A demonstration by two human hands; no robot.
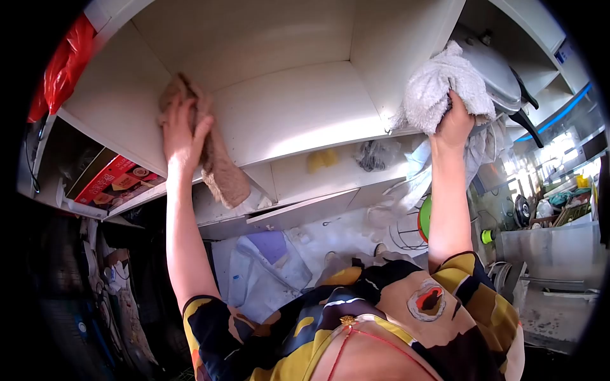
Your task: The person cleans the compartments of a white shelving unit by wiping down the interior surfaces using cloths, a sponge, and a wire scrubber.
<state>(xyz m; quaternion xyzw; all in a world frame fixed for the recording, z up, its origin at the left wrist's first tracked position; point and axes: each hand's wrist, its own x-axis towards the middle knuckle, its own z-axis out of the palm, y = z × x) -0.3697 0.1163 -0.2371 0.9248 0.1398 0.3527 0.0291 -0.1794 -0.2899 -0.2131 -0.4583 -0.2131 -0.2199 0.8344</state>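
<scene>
My left hand [182,136] lies over a brown cloth [225,174], pressing it at the left side of a white cabinet compartment [298,114]. Its fingers are stretched out and the thumb stands apart. One end of the brown cloth hangs over the compartment's front edge. My right hand [454,120] is closed round a bunched white towel [438,86], with the fingertips hidden in its folds. This towel is at the right front corner of the compartment, in front of a metal pot [486,66] with black handles.
A red box [130,181] sits in a lower left shelf, below a red plastic bag [67,66]. A yellow item [322,160] and a grey plastic bag [377,155] lie in the lower shelf. Clear bins [553,251] stand at the right. A purple piece [267,246] lies on the floor.
</scene>
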